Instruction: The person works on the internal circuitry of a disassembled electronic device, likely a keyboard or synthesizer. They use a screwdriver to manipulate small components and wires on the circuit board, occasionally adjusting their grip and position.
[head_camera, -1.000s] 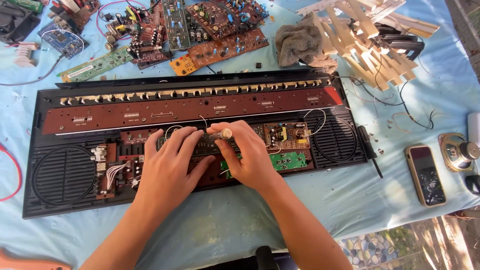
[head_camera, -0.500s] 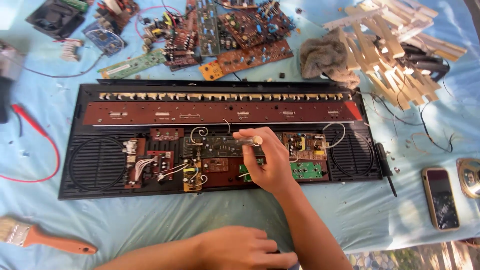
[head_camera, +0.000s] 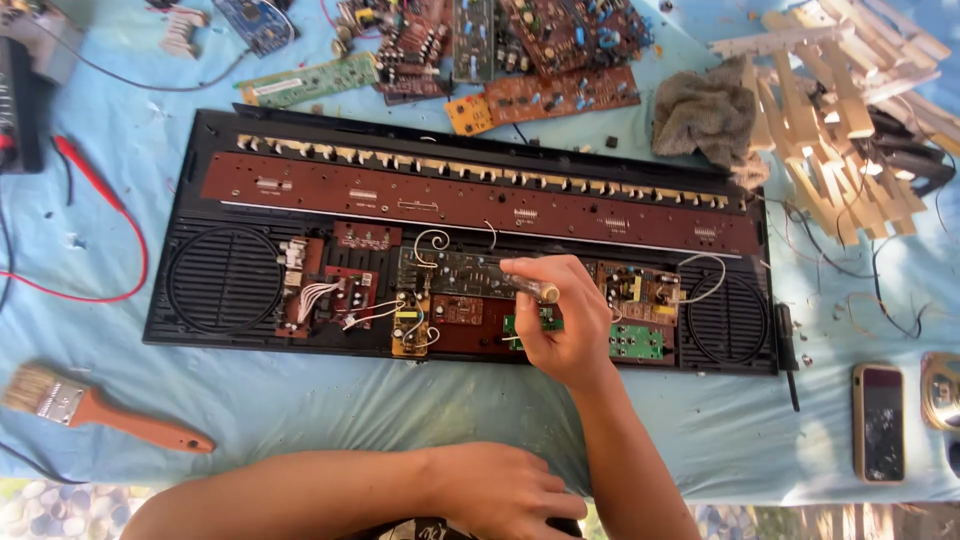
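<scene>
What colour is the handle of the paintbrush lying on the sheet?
The paintbrush has an orange-brown handle with pale bristles; the head view shows it, lower left.

Both forearms are bare, no sleeves, watch or rings visible (left hand (head_camera: 500, 492) and right hand (head_camera: 560, 320), below the keyboard case (head_camera: 200, 300)).

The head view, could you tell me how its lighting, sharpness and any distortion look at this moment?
In the head view, bright daylight falls evenly on the blue sheet, with soft shadows only. The opened keyboard case and the right hand holding a small tool are sharp. The case's long edges bow slightly, a wide-lens effect. The left hand is cut by the bottom edge.
</scene>
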